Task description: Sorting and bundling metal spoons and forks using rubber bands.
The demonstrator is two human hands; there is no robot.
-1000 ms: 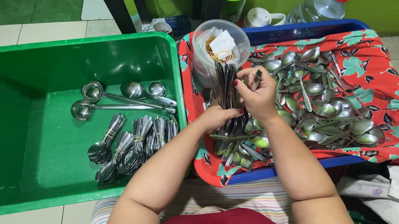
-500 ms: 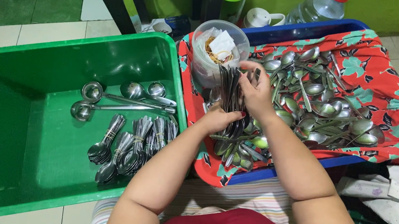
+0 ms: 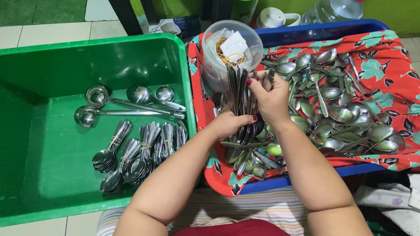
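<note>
My left hand (image 3: 230, 124) grips the lower part of a stack of metal spoons (image 3: 238, 96) held upright over a red floral cloth (image 3: 395, 79). My right hand (image 3: 270, 98) is closed around the upper handles of the same stack. Loose spoons (image 3: 336, 109) lie heaped on the cloth to the right of my hands. A clear plastic tub (image 3: 230, 48) with rubber bands and paper stands just behind the stack.
A green plastic bin (image 3: 41, 71) on the left holds several banded spoon bundles (image 3: 141, 150) and ladles (image 3: 122, 104). A blue crate (image 3: 319, 32) sits under the cloth. A water bottle (image 3: 333, 8) and white cup stand at the back.
The stack of spoons has been lifted a little and stood more upright. My right hand has shifted up along the handles, and my left hand has closed in under it.
</note>
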